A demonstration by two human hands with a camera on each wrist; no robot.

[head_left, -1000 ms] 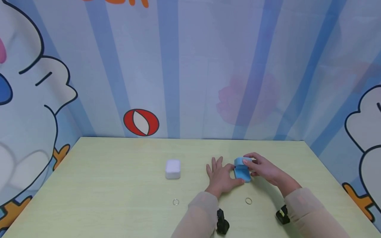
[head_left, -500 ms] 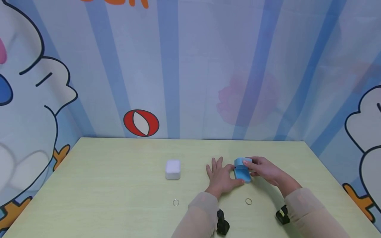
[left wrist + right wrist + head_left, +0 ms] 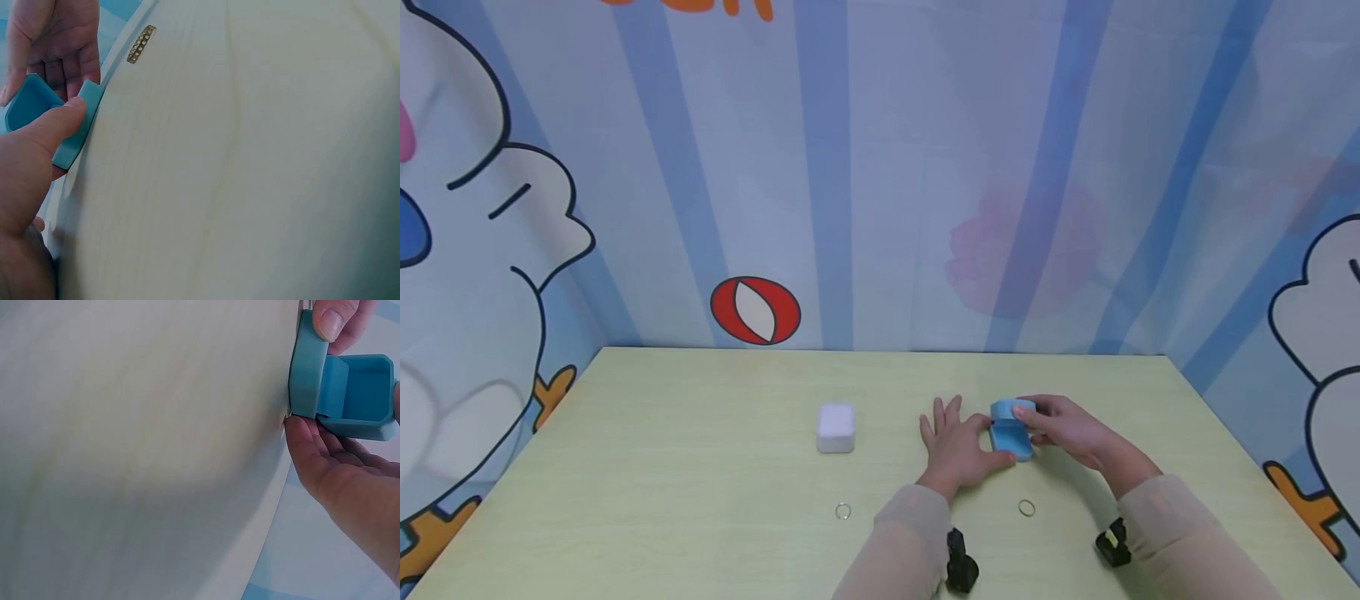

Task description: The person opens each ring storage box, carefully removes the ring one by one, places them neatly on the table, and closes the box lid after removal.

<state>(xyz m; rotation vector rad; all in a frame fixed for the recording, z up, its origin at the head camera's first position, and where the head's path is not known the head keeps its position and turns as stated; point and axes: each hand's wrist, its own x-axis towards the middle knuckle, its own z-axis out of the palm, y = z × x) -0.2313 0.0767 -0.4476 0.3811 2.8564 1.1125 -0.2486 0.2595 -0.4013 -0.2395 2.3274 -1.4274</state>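
A light-blue ring box (image 3: 1011, 442) stands on the table with its lid raised. My left hand (image 3: 958, 454) holds its base between thumb and index finger, the other fingers spread. My right hand (image 3: 1071, 429) pinches the lid from the right, thumb on its front. In the right wrist view the box's base (image 3: 307, 369) rests on the table and the hollow lid (image 3: 369, 387) stands up from it. Nearer the front lies a gold-toned ring (image 3: 1020, 507); the left wrist view shows the ring's studded band (image 3: 141, 44).
A closed pale-lavender box (image 3: 836, 427) stands to the left of my left hand. A silver-toned ring (image 3: 837, 511) lies in front of it. Behind the table (image 3: 700, 467) hangs a printed blue striped backdrop (image 3: 887, 208).
My right hand's index finger has lowered from above the lid to behind it. The left hand, the boxes and the rings stay where they were.
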